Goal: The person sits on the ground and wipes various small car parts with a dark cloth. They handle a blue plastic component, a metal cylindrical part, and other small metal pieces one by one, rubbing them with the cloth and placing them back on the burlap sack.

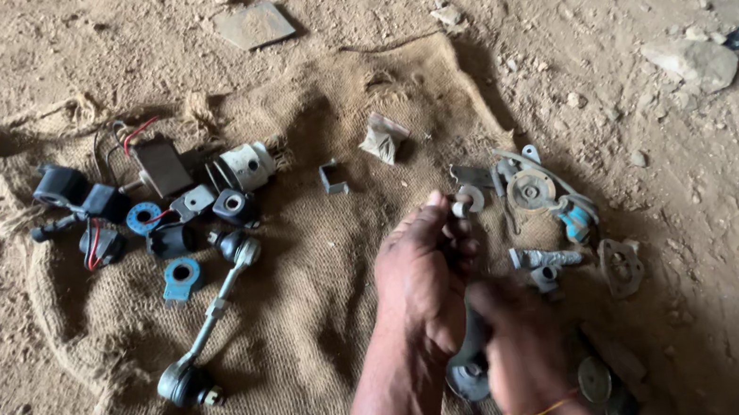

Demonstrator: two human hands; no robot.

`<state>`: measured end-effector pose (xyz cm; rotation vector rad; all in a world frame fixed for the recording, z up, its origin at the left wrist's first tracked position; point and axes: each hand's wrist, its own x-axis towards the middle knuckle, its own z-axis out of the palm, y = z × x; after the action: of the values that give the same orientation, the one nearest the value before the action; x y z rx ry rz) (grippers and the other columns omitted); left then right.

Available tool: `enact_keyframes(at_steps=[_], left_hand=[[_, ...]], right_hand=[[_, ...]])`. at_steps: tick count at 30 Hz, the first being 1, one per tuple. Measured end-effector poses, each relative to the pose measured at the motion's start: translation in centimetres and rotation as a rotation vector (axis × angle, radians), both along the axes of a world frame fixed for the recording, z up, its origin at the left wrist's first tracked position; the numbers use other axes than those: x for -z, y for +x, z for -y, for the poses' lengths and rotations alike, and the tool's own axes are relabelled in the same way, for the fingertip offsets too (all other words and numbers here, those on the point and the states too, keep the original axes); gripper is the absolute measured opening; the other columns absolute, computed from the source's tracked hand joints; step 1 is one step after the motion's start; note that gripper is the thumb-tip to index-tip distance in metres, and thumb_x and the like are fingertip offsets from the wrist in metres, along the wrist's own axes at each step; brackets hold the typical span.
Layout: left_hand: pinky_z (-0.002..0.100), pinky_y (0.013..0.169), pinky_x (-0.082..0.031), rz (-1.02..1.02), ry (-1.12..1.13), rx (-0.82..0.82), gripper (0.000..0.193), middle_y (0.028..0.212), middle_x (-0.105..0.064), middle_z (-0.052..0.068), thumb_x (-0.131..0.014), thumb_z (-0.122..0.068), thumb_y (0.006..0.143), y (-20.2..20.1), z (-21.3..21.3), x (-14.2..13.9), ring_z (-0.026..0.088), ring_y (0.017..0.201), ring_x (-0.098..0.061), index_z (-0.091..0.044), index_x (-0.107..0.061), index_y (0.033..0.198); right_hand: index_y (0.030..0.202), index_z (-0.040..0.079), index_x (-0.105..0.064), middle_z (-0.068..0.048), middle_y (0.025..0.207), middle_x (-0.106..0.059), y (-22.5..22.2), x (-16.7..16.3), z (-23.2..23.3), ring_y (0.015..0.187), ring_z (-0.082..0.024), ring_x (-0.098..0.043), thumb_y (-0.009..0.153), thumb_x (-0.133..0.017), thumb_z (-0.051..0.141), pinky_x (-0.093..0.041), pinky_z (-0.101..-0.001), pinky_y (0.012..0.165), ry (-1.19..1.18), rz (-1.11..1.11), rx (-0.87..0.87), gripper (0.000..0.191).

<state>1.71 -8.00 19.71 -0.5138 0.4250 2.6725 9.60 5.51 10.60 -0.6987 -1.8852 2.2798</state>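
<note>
A wide sheet of burlap sacking (311, 339) lies spread over the dirt floor (632, 30), and everything sits on it in loose clusters. Toward its left edge there's a heap of dismantled parts: a long metal link rod (205, 329) with a ball joint at each end, a pale cylindrical coil (247, 165), a brown block with red wires (159, 164), dark bushings and a couple of blue rings (181, 277). Near the right edge, a second scatter: a round metal disc (529, 188), a flat gasket-shaped plate (622, 266), a short threaded fitting (543, 258).

Now the hands, close to the near edge. The left hand (421, 277) is clenched around a dark rounded part (468, 366), thumb and fingers pinching a small pale piece (461, 205) at the top. The right hand (521, 349) is closed low on the same dark part, gripping it from beneath; what exactly it holds there is hidden.

Judging from the spread, most pieces lie separate and untouched, with only this one part in hand, so plenty looks left.
</note>
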Motion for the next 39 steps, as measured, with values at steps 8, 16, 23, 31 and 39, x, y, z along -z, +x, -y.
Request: enact_keyframes(at_steps=[8, 16, 23, 31, 39], left_hand=[[0.026, 0.051, -0.041, -0.042, -0.289, 0.153, 0.014, 0.071, -0.059, 0.001, -0.058, -0.019, 0.101, 1.0, -1.2, -0.3, 0.012, 0.057, -0.051, -0.009, -0.064, 0.093], [0.026, 0.056, -0.045, -0.06, -0.351, 0.125, 0.018, 0.075, -0.061, 0.0, -0.059, -0.022, 0.101, 1.4, -0.4, 0.4, 0.01, 0.063, -0.051, -0.006, -0.065, 0.097], [0.024, 0.056, -0.043, -0.122, -0.35, 0.092, 0.018, 0.075, -0.058, -0.001, -0.06, -0.021, 0.103, 1.1, -1.0, 1.2, 0.008, 0.063, -0.049, -0.006, -0.064, 0.095], [0.023, 0.054, -0.043, -0.135, -0.122, 0.086, 0.012, 0.073, -0.061, 0.0, -0.058, -0.016, 0.102, 0.9, -0.7, 0.2, 0.009, 0.058, -0.051, -0.007, -0.064, 0.095], [0.024, 0.053, -0.044, -0.105, -0.241, 0.091, 0.013, 0.076, -0.064, 0.002, -0.062, -0.018, 0.102, 1.0, -0.3, -0.5, 0.01, 0.058, -0.054, -0.006, -0.064, 0.098]], right_hand=[[0.109, 0.003, -0.071, -0.008, 0.109, -0.072, -2.3, -10.2, -1.1, 0.101, -0.016, -0.068, 0.096, -0.067, 0.002, -0.053, -0.0306, 0.098, 0.004, -0.505, 0.046, 0.013], [0.101, 0.0, -0.071, -0.003, 0.097, -0.074, -4.2, -9.6, 3.2, 0.089, -0.009, -0.065, 0.091, -0.074, 0.003, -0.054, -0.0245, 0.086, 0.176, -0.328, -0.081, 0.011], [0.098, 0.004, -0.068, 0.001, 0.09, -0.069, -6.0, -6.1, 1.1, 0.079, -0.005, -0.059, 0.096, -0.07, 0.007, -0.05, -0.0216, 0.073, 0.231, -0.349, 0.026, 0.003], [0.095, 0.006, -0.068, -0.005, 0.078, -0.066, -6.1, -3.6, -2.0, 0.061, -0.018, -0.062, 0.1, -0.068, 0.016, -0.05, -0.0323, 0.056, -0.102, -0.08, -0.029, 0.012], [0.11, 0.002, -0.073, -0.004, 0.102, -0.072, -5.0, -10.2, 0.9, 0.089, -0.012, -0.064, 0.1, -0.069, 0.011, -0.053, -0.0264, 0.081, 0.223, -0.414, -0.025, 0.014]])
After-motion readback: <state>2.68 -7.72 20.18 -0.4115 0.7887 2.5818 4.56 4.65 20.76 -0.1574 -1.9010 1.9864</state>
